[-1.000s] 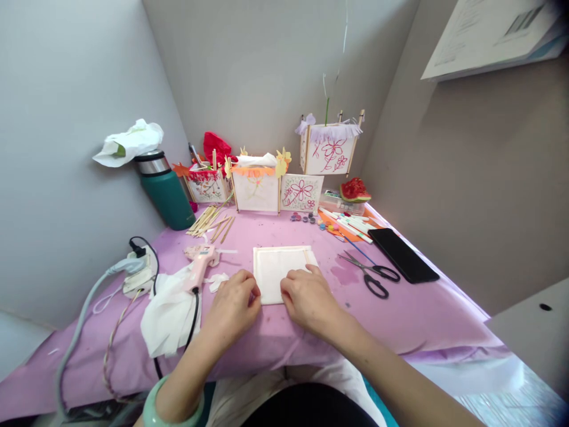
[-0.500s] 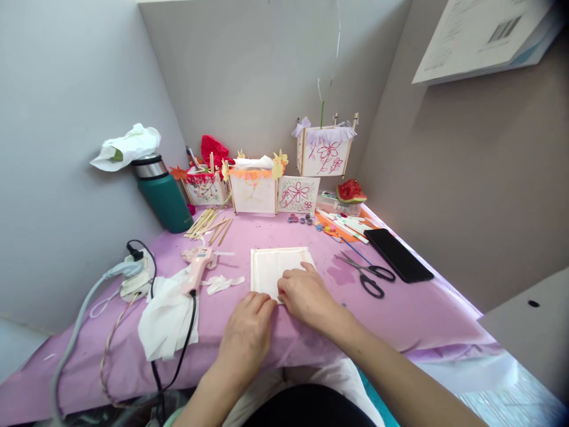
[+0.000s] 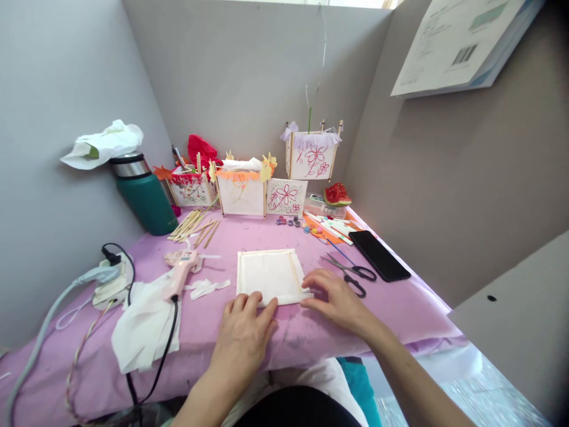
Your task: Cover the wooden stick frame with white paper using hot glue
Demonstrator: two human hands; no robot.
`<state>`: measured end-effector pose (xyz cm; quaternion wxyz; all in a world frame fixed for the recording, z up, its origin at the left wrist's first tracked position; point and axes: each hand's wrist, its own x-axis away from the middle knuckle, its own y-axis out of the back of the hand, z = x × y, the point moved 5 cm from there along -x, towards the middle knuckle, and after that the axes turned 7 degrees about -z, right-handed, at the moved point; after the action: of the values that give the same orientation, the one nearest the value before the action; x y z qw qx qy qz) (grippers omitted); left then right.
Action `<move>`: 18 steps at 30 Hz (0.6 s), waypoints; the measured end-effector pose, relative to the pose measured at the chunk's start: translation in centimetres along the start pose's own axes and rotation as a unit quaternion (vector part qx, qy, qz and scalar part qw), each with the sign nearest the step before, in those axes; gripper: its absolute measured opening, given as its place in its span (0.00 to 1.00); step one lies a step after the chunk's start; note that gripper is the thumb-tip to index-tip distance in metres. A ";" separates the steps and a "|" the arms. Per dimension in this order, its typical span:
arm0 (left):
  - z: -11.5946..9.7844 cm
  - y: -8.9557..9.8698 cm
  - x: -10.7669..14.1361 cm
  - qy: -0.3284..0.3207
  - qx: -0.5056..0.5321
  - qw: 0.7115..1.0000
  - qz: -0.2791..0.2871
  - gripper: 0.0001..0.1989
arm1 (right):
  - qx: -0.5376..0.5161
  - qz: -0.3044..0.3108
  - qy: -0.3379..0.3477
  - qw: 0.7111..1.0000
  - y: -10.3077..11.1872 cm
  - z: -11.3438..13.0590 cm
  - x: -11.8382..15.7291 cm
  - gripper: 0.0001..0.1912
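A white square panel [image 3: 267,276] lies flat on the purple-covered table, its edges folded over into a raised border and a thin wooden stick [image 3: 295,271] along its right side. My left hand [image 3: 246,332] rests at the panel's near left edge, fingers spread and thumb lying along the near border. At the near right corner is my right hand [image 3: 335,299], its thumb and forefinger apart on either side of the corner; whether they touch it is hard to tell. Left of the panel, a pink glue gun [image 3: 180,273] lies on white paper [image 3: 144,332].
Scissors [image 3: 351,273] and a black phone [image 3: 379,255] lie to the right. Wooden sticks [image 3: 191,226], decorated boxes [image 3: 242,196] and markers [image 3: 331,226] stand or lie behind. A green bottle [image 3: 144,198] leans left, near a power strip [image 3: 111,287] with cords.
My right hand has slid right from over the panel to its near right corner, its fingers parting. My left hand's fingers have spread. The camera view has shifted rightward.
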<state>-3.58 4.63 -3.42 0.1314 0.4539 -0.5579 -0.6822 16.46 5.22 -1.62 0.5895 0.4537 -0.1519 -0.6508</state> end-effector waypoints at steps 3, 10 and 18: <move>-0.6 0.2 -0.1 -0.003 -0.012 1.000 0.015 0.18 | 0.043 -0.022 -0.008 0.999 -1.1 -0.3 0.5 0.04; -1.2 0.1 -0.5 -0.004 -0.030 0.999 0.042 0.19 | 0.098 -0.050 -0.033 0.993 -1.9 0.2 0.3 0.06; -1.3 0.2 -0.8 0.008 -0.032 0.998 0.049 0.17 | 0.134 -0.117 0.038 0.983 -2.1 3.5 1.9 0.07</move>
<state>-2.24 4.30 -2.85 0.1839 0.4274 -0.5558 -0.6889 12.70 2.89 -2.01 0.4488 0.5675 -0.1612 -0.6712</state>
